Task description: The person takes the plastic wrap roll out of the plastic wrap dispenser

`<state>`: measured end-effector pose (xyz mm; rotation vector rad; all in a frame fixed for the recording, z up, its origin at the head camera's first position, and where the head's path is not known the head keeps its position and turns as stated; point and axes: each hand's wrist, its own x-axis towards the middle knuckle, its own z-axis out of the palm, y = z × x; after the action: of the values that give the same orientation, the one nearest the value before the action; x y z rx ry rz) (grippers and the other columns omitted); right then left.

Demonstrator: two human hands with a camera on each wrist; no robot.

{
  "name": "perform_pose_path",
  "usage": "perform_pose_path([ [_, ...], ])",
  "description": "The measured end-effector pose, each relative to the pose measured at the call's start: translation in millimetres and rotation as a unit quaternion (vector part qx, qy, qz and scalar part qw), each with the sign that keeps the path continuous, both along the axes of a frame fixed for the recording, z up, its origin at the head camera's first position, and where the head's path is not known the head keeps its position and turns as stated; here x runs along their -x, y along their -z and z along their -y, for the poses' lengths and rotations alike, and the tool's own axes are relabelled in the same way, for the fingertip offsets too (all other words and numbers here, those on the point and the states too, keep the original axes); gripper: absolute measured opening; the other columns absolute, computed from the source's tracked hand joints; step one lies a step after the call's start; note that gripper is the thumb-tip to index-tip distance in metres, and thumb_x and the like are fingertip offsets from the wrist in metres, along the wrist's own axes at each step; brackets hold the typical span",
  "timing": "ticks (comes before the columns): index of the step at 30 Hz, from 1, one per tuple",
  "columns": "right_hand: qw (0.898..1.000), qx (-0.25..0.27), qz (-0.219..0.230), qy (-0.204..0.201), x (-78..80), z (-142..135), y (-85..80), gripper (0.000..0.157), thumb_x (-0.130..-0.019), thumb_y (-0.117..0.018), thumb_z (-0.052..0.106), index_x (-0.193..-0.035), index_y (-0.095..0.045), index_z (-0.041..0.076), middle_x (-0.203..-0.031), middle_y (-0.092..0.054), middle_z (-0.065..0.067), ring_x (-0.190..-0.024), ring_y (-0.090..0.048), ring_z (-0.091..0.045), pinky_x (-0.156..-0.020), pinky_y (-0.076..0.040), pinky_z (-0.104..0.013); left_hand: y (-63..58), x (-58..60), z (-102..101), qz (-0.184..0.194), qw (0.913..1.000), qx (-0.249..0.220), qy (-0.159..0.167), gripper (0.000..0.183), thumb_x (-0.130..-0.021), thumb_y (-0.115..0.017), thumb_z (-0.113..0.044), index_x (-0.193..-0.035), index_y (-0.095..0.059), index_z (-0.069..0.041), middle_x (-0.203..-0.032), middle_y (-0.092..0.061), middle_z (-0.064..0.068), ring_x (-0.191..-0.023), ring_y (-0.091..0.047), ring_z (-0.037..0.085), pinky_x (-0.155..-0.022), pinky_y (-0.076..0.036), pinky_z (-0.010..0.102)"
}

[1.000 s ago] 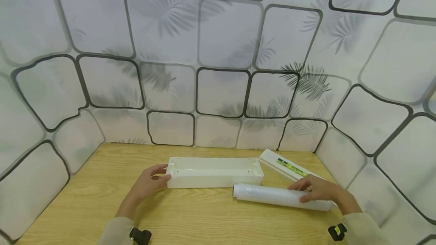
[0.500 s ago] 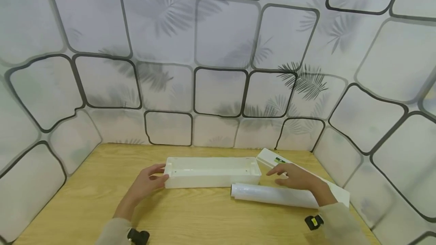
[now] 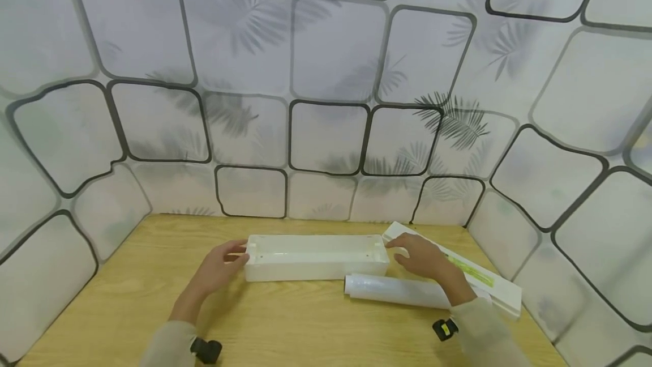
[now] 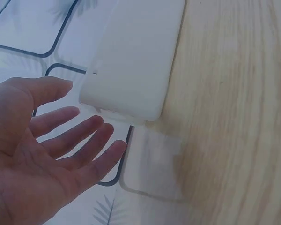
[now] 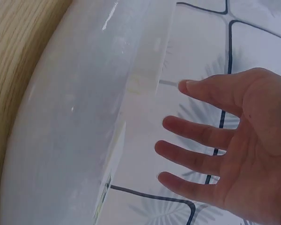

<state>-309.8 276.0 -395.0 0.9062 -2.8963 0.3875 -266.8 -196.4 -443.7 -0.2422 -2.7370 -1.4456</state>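
A long white open-topped plastic box (image 3: 316, 272) lies lengthwise in the middle of the table. At its left end is my left hand (image 3: 219, 268), fingers relaxed and spread; the left wrist view shows a small gap between the thumb and the box's corner. My right hand (image 3: 420, 255) hovers by the box's right end, over the roll and the lid, with loosely bent fingers and nothing in them. In front of it lies a roll of clear plastic film (image 3: 394, 290), which fills much of the right wrist view. My forearm hides the roll's right part.
A long white lid (image 3: 504, 293) with a yellow-green label lies slantwise behind the roll, partly covered by my right hand. The wooden table (image 3: 285, 321) meets patterned walls (image 3: 331, 135) at the back and both sides.
My right hand has left the roll of film and moved left to the box's right end. My left hand has stayed by the box's left end.
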Motion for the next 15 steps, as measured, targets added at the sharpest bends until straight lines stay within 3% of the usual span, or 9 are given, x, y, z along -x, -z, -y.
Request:
perform_pose_path([
  [3, 1.0, -0.02, -0.023, 0.004, -2.7, 8, -2.1, 0.028, -0.097, -0.067, 0.008, -0.124, -0.073, 0.006, -0.12, -0.073, -0.015, -0.11, -0.069, -0.036, -0.091, -0.059, -0.053, -5.3, -0.1, 0, -0.011, 0.9998, 0.015, 0.005, 0.051, -0.105, -0.06, -0.018, -0.149, -0.048, 0.004, -0.14, -0.059, 0.032, -0.127, -0.06, 0.05, -0.103, -0.055, 0.059],
  [9, 0.999, -0.026, -0.027, 0.025, -6.7, 17, -4.2, 0.031, -0.099, -0.066, 0.012, -0.13, -0.07, 0.006, -0.124, -0.072, -0.017, -0.105, -0.069, -0.036, -0.084, -0.061, -0.051, -15.7, -0.4, -4, -0.024, 0.9994, 0.023, 0.009, 0.053, -0.108, -0.056, -0.023, -0.152, -0.044, 0.003, -0.147, -0.053, 0.032, -0.133, -0.055, 0.052, -0.106, -0.053, 0.062],
  [15, 0.996, -0.039, -0.044, 0.059, -11.6, 24, -3.2, 0.045, -0.103, -0.062, 0.022, -0.145, -0.058, 0.005, -0.134, -0.065, -0.025, -0.109, -0.067, -0.045, -0.082, -0.06, -0.059, -23.8, -2.4, -8, -0.03, 0.9988, 0.026, 0.027, 0.057, -0.113, -0.041, -0.03, -0.158, -0.032, 0.003, -0.162, -0.033, 0.031, -0.145, -0.037, 0.055, -0.116, -0.039, 0.069],
])
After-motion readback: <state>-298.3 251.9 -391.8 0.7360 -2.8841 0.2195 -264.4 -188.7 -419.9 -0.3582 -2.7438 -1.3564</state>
